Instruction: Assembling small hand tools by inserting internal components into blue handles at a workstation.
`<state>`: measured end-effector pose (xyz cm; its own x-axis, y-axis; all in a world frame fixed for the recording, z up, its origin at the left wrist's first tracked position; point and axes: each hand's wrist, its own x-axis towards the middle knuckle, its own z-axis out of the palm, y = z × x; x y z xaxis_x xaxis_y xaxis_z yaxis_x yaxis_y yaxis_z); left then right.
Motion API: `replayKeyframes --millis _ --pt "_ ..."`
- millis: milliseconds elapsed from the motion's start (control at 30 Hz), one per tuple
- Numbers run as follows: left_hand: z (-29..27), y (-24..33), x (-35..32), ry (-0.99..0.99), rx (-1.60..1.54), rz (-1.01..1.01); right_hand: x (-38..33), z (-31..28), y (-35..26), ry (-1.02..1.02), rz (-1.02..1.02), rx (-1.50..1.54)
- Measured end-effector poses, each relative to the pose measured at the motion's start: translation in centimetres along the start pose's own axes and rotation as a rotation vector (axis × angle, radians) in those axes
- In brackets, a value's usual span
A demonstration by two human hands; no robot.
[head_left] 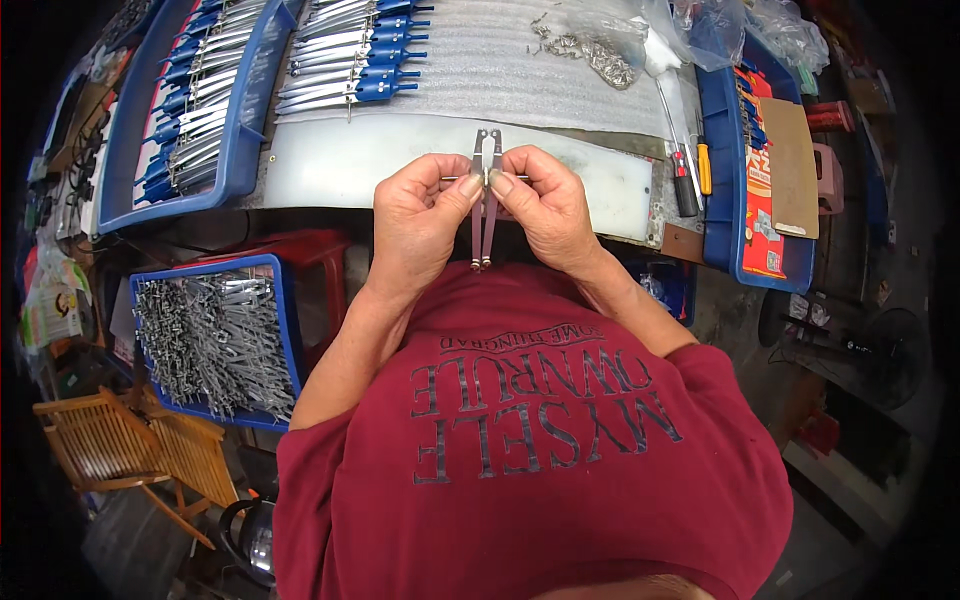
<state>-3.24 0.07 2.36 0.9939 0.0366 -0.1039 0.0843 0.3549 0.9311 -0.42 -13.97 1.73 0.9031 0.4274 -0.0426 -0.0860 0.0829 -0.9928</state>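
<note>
My left hand (pixel 420 215) and my right hand (pixel 545 205) meet at chest height above the near edge of a pale worktop (pixel 380 160). Together they hold a pair of long thin metal strips (pixel 485 215) upright and side by side, pinched between thumbs and forefingers near the top. The strips' upper ends stick out above my fingers and their lower ends hang down toward my dark red shirt. A thin pin appears to cross the strips at my fingertips.
A blue tray (pixel 215 110) at far left and foam sheet (pixel 500 70) hold rows of metal tools with blue handles (pixel 350 60). A blue bin (pixel 285 330) of loose metal strips sits lower left. Small metal parts (pixel 600 55), screwdrivers (pixel 685 170), another blue tray (pixel 725 160) lie right.
</note>
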Motion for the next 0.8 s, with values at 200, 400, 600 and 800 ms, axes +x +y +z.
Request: replayKeyframes --millis 200,400,600,800 --pt "0.0 -0.2 0.0 -0.012 -0.012 0.022 0.0 -0.2 -0.1 -0.023 0.006 -0.005" --pt "0.0 -0.3 0.2 -0.001 -0.045 -0.036 0.1 -0.2 -0.2 -0.035 0.082 0.134" --pt "-0.3 -0.3 0.3 0.005 -0.056 -0.06 0.2 -0.3 -0.8 -0.02 0.1 0.142" --pt "-0.2 -0.4 0.2 -0.006 -0.048 -0.034 0.1 -0.3 -0.8 0.005 0.058 -0.008"
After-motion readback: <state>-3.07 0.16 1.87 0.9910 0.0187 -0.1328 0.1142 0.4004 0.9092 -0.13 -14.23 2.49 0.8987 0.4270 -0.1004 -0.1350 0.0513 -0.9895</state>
